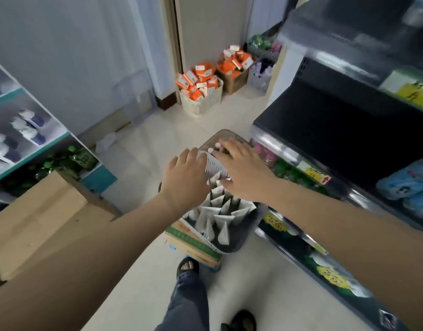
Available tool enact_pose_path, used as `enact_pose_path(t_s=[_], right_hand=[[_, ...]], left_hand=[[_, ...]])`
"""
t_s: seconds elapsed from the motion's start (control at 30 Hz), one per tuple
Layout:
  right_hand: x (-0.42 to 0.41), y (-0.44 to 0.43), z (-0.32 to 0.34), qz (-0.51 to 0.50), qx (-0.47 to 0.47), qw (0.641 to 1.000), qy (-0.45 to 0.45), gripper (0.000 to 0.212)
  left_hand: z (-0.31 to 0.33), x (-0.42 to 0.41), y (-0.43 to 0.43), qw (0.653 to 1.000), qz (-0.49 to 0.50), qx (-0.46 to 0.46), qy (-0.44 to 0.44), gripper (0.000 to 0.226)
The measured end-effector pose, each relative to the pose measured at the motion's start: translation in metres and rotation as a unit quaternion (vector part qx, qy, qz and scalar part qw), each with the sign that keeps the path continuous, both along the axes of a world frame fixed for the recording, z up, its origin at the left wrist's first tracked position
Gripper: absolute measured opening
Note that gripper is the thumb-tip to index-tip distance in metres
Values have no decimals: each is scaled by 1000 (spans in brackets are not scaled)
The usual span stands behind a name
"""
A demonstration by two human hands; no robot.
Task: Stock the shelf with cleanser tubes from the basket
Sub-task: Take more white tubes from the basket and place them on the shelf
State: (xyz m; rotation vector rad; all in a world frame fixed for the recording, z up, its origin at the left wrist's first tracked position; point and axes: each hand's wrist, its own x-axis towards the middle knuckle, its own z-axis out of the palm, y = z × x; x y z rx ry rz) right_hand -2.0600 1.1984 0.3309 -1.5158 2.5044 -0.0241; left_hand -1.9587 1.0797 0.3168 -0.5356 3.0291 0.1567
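Several white cleanser tubes stand tip-up in a dark basket on a cardboard carton on the floor, right below me. A white slatted basket wall shows between my hands. My left hand reaches over the basket's left side, its fingers relaxed near the white rim. Over the far tubes hovers my right hand with its fingers spread, the thumb touching a tube top. What lies under its palm is hidden. The black shelf on the right has a bare top board.
Lower shelf levels on the right hold pink and green goods and blue slippers. A large cardboard box stands at my left by a teal shelf. A white basket of orange boxes sits by the far wall. My sandalled foot is near the carton.
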Motion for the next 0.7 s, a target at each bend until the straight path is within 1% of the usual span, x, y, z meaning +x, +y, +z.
enact_pose_path(t_s=[0.13, 0.3, 0.4, 0.5, 0.6, 0.7], right_hand=[[0, -40, -54, 5, 53, 998, -26, 69], [2, -73, -119, 34, 108, 992, -51, 68], [3, -88, -157, 61, 144, 986, -57, 67], [3, -99, -192, 77, 158, 981, -78, 67], [3, -108, -222, 86, 160, 978, -104, 61], [5, -114, -247, 100, 171, 974, -113, 53]], left_hand=[[-54, -1, -41, 997, 14, 68, -39, 58], [-122, -1, -76, 983, 22, 142, -115, 57], [-157, 0, -89, 972, 21, 176, -154, 50], [-187, -1, -98, 958, 44, 211, -186, 42], [-213, -4, -104, 949, 49, 216, -225, 34], [-235, -10, -111, 945, 30, 196, -260, 29]])
